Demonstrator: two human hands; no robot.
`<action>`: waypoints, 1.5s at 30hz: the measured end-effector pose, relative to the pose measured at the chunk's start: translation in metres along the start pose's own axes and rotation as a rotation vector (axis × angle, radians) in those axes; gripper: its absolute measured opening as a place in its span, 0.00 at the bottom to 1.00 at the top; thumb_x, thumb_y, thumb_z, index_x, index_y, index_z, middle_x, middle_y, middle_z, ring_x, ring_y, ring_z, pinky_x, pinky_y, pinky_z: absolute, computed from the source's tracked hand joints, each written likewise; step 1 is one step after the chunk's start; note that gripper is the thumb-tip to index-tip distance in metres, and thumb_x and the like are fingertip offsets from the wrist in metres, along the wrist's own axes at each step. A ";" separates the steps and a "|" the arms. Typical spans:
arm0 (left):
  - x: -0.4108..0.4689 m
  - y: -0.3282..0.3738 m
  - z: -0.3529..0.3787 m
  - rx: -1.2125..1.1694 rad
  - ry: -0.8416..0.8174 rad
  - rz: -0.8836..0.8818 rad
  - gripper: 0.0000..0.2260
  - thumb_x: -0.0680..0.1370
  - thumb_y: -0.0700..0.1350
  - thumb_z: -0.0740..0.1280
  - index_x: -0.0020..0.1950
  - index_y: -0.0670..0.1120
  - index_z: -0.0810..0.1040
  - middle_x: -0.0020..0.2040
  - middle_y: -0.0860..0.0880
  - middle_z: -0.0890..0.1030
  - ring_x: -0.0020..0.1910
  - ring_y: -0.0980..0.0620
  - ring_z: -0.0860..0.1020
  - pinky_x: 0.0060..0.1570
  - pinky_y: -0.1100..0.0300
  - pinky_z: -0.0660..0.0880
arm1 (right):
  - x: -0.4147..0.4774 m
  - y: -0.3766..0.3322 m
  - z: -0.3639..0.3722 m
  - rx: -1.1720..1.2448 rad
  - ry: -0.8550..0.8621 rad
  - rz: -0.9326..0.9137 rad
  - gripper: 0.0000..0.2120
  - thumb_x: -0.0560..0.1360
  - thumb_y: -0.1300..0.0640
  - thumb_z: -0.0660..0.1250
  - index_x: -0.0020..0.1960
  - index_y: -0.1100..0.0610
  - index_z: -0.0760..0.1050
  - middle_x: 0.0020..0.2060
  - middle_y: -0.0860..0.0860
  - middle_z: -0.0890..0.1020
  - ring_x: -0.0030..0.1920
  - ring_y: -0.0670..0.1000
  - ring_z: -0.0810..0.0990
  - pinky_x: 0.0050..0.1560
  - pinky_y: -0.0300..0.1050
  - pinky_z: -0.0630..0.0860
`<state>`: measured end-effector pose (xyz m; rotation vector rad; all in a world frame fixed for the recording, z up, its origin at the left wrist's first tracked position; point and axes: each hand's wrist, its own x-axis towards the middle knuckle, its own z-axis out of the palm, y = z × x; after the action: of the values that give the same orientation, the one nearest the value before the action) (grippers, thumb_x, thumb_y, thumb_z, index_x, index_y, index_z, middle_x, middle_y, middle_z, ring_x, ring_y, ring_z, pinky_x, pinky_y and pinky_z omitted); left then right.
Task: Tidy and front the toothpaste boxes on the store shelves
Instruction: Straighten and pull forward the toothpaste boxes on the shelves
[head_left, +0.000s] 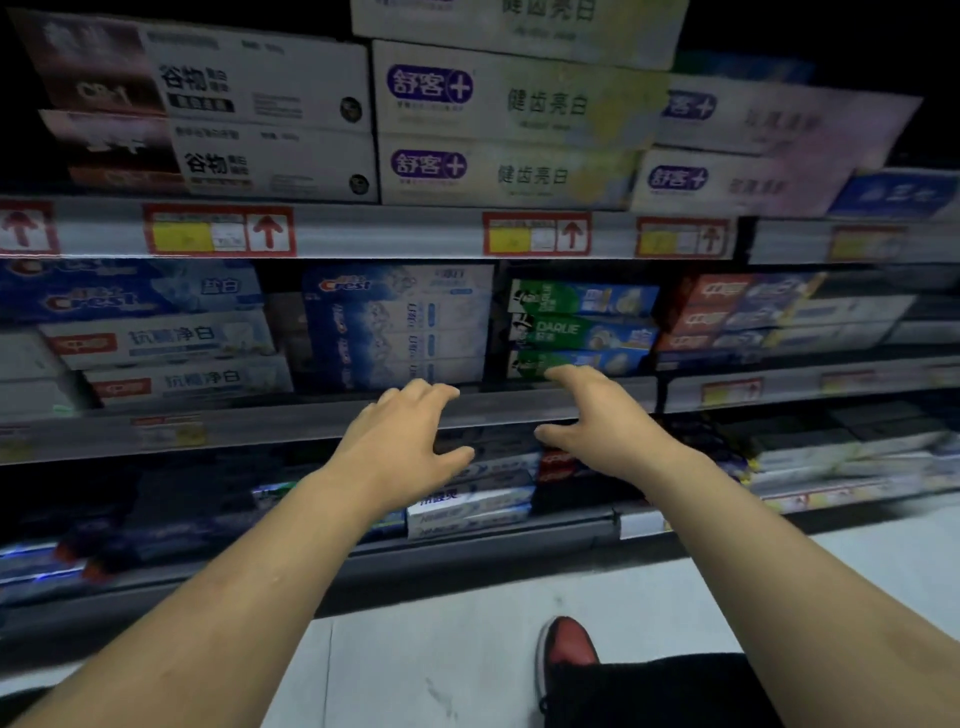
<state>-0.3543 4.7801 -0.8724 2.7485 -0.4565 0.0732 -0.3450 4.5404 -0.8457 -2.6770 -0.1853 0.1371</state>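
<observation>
Dim store aisle, and the shot is blurry toward both sides. The middle shelf (260, 415) is where it's all happening. Both bare arms reach in toward its front edge. The left hand (405, 441) hovers just in front of the rail with fingers spread and lightly bent, gripping nothing. It sits right below the stack of blue-and-white Crest boxes (400, 327).

The right hand (597, 415) is spread wide too, with nothing in it. Its forefinger ends right at the lowest of the green Darlie boxes (582, 332). Whether it actually touches, I can't tell, it's too smeared. Those Darlie boxes lie flat in a stack of three, faces out, just right of the Crest stack with a dark gap between.

Further right on the same shelf sits a pile of red-and-blue boxes (727, 317). Toward the left end are white boxes with a red logo (161, 343), lying a bit skewed.

The top shelf (389, 231) has red-framed price tags (218, 231) with up arrows on its front rail. Big white boxes with a purple logo (509, 135) are stacked on it, and brown-and-white boxes (270, 114) sit to their left.

The lower shelf (519, 532) holds more boxes (467, 504), mostly dark and hard to read. Below is a pale floor (441, 649) and one red shoe (569, 649).
</observation>
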 end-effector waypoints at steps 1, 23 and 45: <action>0.003 0.007 0.003 -0.008 0.002 0.020 0.33 0.77 0.64 0.66 0.78 0.54 0.63 0.71 0.53 0.71 0.69 0.49 0.69 0.67 0.50 0.70 | -0.004 0.008 -0.002 -0.001 0.003 0.018 0.36 0.79 0.49 0.71 0.81 0.51 0.58 0.78 0.50 0.63 0.75 0.53 0.66 0.69 0.46 0.67; 0.072 0.086 0.031 -0.378 0.116 -0.046 0.29 0.79 0.55 0.68 0.77 0.49 0.64 0.73 0.49 0.69 0.70 0.47 0.69 0.65 0.53 0.70 | -0.017 0.084 -0.037 0.161 0.381 0.151 0.32 0.79 0.51 0.71 0.78 0.51 0.62 0.73 0.49 0.69 0.71 0.52 0.70 0.67 0.47 0.70; 0.061 0.106 0.062 -0.390 0.013 0.131 0.28 0.80 0.54 0.67 0.78 0.55 0.63 0.73 0.59 0.67 0.73 0.57 0.65 0.69 0.64 0.62 | -0.016 0.138 -0.033 0.240 0.434 0.311 0.33 0.78 0.50 0.71 0.78 0.52 0.63 0.73 0.51 0.70 0.71 0.53 0.72 0.69 0.52 0.72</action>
<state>-0.3310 4.6459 -0.8888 2.3340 -0.5800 0.0311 -0.3418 4.4008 -0.8770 -2.4076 0.3616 -0.3065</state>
